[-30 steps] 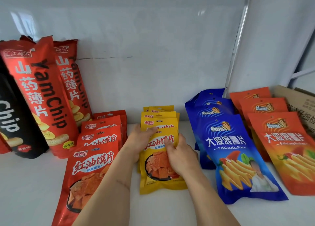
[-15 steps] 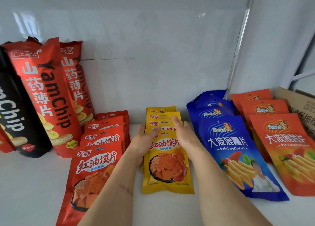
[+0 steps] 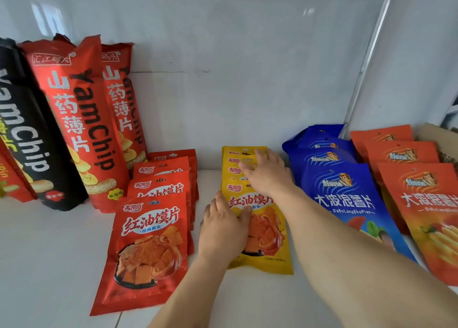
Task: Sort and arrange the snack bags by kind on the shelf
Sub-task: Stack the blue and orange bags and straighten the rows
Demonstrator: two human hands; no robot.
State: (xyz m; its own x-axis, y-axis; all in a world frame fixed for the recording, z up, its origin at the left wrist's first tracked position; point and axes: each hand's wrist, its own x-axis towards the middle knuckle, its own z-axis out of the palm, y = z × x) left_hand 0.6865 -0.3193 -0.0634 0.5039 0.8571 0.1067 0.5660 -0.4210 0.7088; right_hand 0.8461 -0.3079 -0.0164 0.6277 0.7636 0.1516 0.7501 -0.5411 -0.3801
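The left hand (image 3: pixel 224 228) has slid back toward the person and now lies flat, fingers straight, on the front yellow snack bag (image 3: pixel 257 228). The right hand (image 3: pixel 266 173) has reached farther back, fingers loose, touching the yellow bags behind (image 3: pixel 234 163) it.

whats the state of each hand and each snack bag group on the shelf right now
left hand: flat on the front yellow bag's left edge, fingers straight
right hand: reaching over the rear yellow bags, fingers extended
yellow flat snack bags: lying overlapped in a row
red flat snack bags: lying overlapped in a row
blue chip pouches: leaning overlapped
orange chip pouches: leaning overlapped
tall red yam chip bags: upright
tall black yam chip bag: upright
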